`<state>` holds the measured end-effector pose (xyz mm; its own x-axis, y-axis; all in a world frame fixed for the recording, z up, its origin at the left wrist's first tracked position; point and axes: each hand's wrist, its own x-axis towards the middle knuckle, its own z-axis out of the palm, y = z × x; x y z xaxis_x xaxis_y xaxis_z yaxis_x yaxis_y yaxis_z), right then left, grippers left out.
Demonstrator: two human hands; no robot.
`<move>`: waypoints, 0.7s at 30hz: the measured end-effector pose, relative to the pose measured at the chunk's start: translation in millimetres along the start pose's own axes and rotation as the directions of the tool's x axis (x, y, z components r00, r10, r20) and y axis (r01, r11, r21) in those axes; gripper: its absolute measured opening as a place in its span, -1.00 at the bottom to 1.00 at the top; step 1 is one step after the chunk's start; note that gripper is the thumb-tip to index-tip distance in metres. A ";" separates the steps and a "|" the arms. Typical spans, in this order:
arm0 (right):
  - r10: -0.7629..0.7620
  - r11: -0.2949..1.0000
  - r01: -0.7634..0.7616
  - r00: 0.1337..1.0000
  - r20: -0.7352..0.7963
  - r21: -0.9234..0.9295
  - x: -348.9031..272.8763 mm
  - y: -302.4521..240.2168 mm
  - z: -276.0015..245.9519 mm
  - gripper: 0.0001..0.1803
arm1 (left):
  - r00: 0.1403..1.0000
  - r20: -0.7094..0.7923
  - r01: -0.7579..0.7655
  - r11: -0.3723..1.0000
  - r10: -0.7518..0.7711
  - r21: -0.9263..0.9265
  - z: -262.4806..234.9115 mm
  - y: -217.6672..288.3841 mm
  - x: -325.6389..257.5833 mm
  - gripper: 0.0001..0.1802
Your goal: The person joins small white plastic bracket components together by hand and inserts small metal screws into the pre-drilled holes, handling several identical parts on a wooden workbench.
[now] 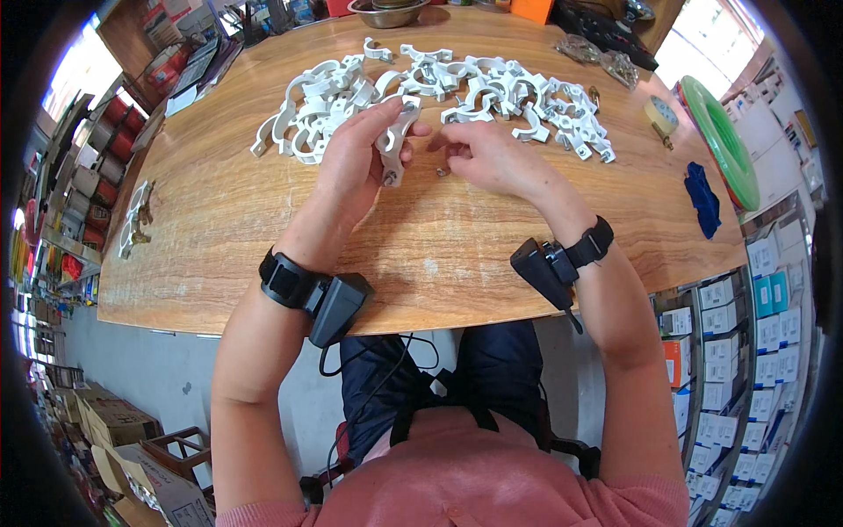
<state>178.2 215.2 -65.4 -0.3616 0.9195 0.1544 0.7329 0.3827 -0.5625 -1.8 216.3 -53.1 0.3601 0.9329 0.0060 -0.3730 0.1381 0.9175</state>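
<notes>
My left hand (356,151) is closed round a white plastic pipe clamp (392,145), held tilted above the table with a bit of metal hardware at its lower end. Just to the right of it is my right hand (481,156), apart from the clamp. Its fingers are curled and pinched together; whatever may be between them is too small to make out. Under those fingertips, a small metal fastener (442,172) shows against the wood. Beyond both hands lie two loose heaps of similar white clamps, a left heap (307,110) and a right heap (500,79), some with metal screws.
The wooden table (439,263) carries white clamps with brass-coloured fittings (136,220) at its left edge. To the right are a tape roll (660,114), a dark blue cloth (703,200) and a green round rim (720,145). Bagged hardware (606,60) and a metal bowl (389,14) stand far off.
</notes>
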 end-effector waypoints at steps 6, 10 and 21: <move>-0.089 0.996 0.092 0.982 0.166 -0.007 -4.1 -10.0 -6.5 -0.78 | 1.000 -0.023 0.002 1.000 -0.001 0.029 -2.7 0.7 0.0 -0.71; -0.053 0.999 0.053 0.992 0.113 0.005 -1.6 -4.5 -4.9 -0.83 | 1.000 -0.018 -0.019 0.999 0.020 0.026 -0.3 0.9 -0.5 -0.69; 0.081 0.988 -0.057 0.983 -0.167 0.143 5.0 -2.7 -6.5 -0.75 | 1.000 -0.016 0.000 1.000 0.000 -0.008 3.0 3.4 -3.0 -0.73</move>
<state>178.1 219.3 -57.8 -0.1997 0.9494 0.2423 0.6620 0.3131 -0.6810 -1.5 213.0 -48.8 0.3465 0.9381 -0.0002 -0.3802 0.1406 0.9142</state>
